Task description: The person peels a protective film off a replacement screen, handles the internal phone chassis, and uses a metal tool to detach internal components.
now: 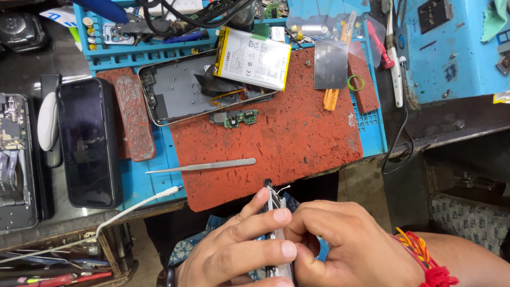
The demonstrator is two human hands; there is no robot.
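A worn red mat (pixel 287 138) covers my blue bench. Below its near edge, off the bench, my left hand (pixel 234 250) and right hand (pixel 345 250) both pinch a thin phone frame (pixel 274 204), fingers closed on it. It stands edge-on, long axis running from me toward the mat. Tweezers (pixel 204 166) lie on the mat's left corner, nearer my left hand. Open mat lies ahead.

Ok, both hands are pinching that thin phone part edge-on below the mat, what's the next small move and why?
Probably bring the thin phone part up over the red mat. The left hand and right hand hold it edge-on past the bench edge, with no surface under it, so anything that slips would fall. The tweezers lie close by on that mat.
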